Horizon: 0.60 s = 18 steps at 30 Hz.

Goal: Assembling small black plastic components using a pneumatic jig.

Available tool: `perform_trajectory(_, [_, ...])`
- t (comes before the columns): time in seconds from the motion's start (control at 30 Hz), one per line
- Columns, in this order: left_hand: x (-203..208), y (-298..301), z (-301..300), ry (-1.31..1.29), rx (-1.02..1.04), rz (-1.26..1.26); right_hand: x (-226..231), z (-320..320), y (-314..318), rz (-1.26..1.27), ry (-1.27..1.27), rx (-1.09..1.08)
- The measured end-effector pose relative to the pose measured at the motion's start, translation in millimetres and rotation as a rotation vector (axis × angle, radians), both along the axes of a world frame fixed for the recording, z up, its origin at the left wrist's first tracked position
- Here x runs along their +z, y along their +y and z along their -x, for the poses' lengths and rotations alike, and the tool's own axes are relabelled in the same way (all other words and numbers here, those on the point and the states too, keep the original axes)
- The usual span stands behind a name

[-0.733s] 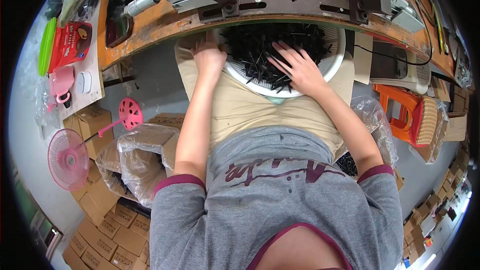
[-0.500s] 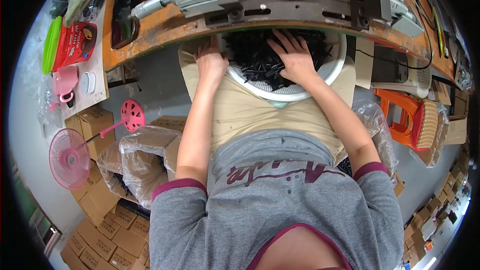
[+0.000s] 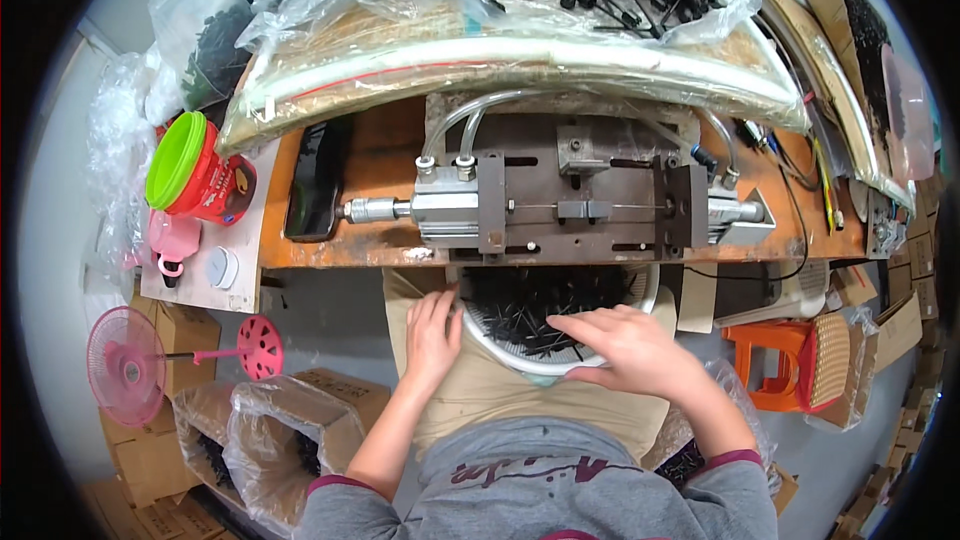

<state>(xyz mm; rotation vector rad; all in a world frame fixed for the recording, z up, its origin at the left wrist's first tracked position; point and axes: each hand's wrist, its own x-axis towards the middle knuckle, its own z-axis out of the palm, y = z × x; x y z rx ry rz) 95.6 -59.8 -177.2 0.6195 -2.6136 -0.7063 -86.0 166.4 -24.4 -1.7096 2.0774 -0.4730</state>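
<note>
In my lap sits a round white basket (image 3: 652, 292), its far side under the bench edge, filled with thin black pin-like parts (image 3: 540, 302). My left hand (image 3: 432, 340) lies against the basket's left rim, fingers stretched out; it holds no part that I can see. Over the near right rim hovers my right hand (image 3: 632, 348), fingers extended side by side with the thumb apart. Nothing shows between them, though the fingers' undersides are hidden. Beyond the basket, a metal fixture (image 3: 525, 220) with a cylinder at each end and a small central block stands on the bench.
A wooden bench (image 3: 385, 252) runs across ahead. Behind the fixture, a plastic-lined tray (image 3: 520, 52) holds more black parts. A phone (image 3: 317, 180) and a red tub (image 3: 220, 185) are at the left. A pink fan (image 3: 125, 365), bagged boxes (image 3: 290, 430) and an orange stool (image 3: 768, 365) stand below.
My view has tilted up, bringing the tray behind the fixture into sight. My right hand has lifted out of the black parts and moved to the basket's near right rim; my left stays beside the basket.
</note>
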Motion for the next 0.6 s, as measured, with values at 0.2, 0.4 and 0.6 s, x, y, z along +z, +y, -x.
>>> perform_trajectory(0.2, [44.1, 29.8, 3.6, 0.227, -0.223, -0.046, 119.3, 79.5, -33.9, 0.785, 0.195, -0.327])
perform_trajectory(0.4, [55.9, 51.8, 10.3, 0.35, -0.341, -0.051, 162.5, 212.4, -113.6, 0.717, 0.636, -0.436])
perform_trajectory(0.6, [49.4, 56.2, -7.7, 0.3, -0.3, -0.074, 166.9, 232.2, -203.8, 0.068, 0.735, -0.758])
